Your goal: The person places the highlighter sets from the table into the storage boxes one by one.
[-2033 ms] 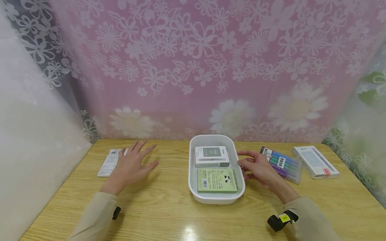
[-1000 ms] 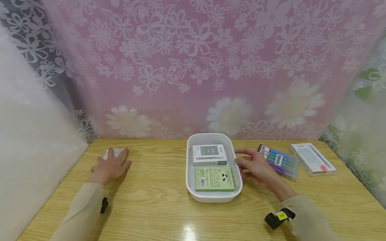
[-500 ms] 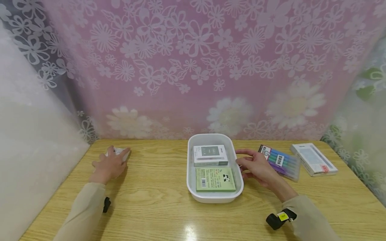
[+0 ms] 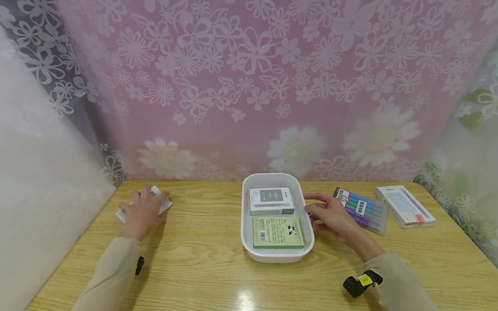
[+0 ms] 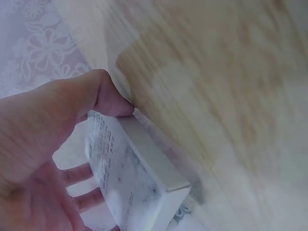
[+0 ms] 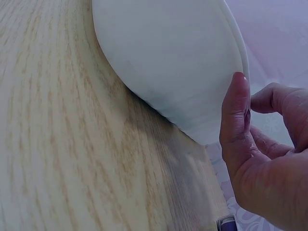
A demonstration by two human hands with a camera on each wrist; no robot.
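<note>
My left hand (image 4: 142,211) grips a small flat white box (image 5: 125,168) at the table's left. In the left wrist view the thumb lies on the box's edge and the fingers are at its far side; the box has a grey marbled pattern and print. From the head the hand covers much of it. At the middle stands a white plastic bin (image 4: 244,224) with rounded corners. My right hand (image 4: 334,220) touches the outside of its right wall with thumb and fingertips, fingers loosely bent. Inside the bin lie a white-and-grey box (image 4: 271,201) and a green panda-print pack (image 4: 277,233).
Right of the bin lies a clear pack of coloured pens (image 4: 362,209), partly beside the right hand. Farther right is a flat white box (image 4: 404,206) with a red sticker. A pink floral curtain (image 4: 218,86) hangs behind the wooden table (image 4: 202,255).
My left hand has moved left and down onto the flat white box and taken hold of it. The box has turned from its earlier angle. My right hand has stayed at the bin.
</note>
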